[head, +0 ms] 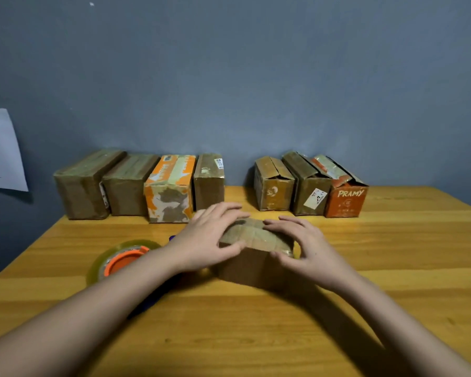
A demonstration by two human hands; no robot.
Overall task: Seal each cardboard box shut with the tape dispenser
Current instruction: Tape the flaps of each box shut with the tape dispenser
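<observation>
A small brown cardboard box point(252, 265) stands on the table in front of me, its top flaps shut and covered with glossy tape. My left hand point(210, 238) lies over the box's left top with straight, spread fingers and its thumb on the front edge. My right hand point(307, 248) presses the right top, fingertips on the flaps and thumb against the front right corner. The tape dispenser point(120, 261), a clear roll on an orange hub with a blue handle, lies on the table to the left, partly hidden under my left forearm.
Along the wall stand several boxes: a taped group point(136, 186) on the left and three boxes point(310, 186) on the right with flaps slightly raised. The wooden table point(392, 240) ends near the left. A sheet of paper point(0, 151) hangs on the blue wall.
</observation>
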